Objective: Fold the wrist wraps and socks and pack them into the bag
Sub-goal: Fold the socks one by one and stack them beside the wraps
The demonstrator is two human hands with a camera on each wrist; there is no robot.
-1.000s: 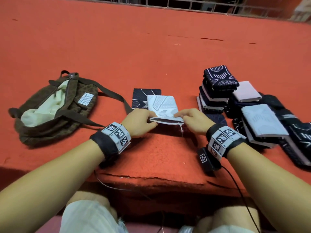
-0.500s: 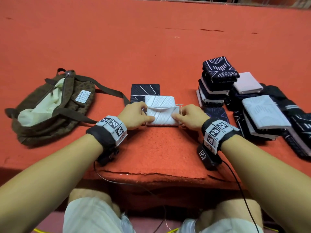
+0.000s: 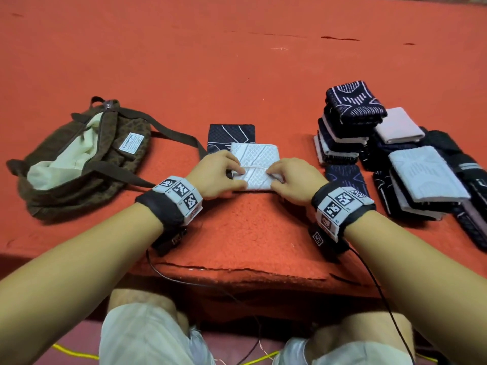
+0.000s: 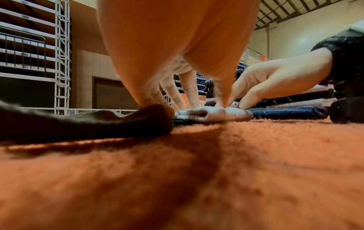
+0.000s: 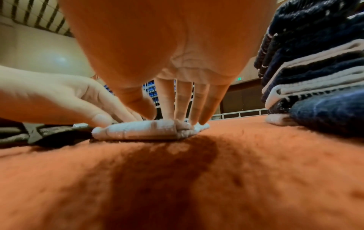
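A white patterned wrist wrap (image 3: 257, 164) lies folded on the red carpet (image 3: 237, 233) in front of me. My left hand (image 3: 218, 172) presses its left part with fingertips and thumb. Pressing the right part is my right hand (image 3: 292, 177), fingers straight down on the cloth. In the right wrist view the wrap (image 5: 141, 130) is a flat white bundle under the fingers (image 5: 182, 109). The left wrist view shows the wrap (image 4: 212, 113) pinned under both hands. A dark folded wrap (image 3: 232, 135) lies just behind it. The brown bag (image 3: 79, 159) lies open at the left.
Stacks of folded dark and white wraps and socks (image 3: 350, 122) stand at the right, with a looser heap (image 3: 427, 175) beside them. The bag's strap (image 3: 174, 133) runs toward the dark wrap. The carpet's torn front edge (image 3: 237, 272) is near my knees.
One second ago both hands held the white wrap's near edge raised. They folded it over, and now it lies flat and doubled under the pressing fingers.
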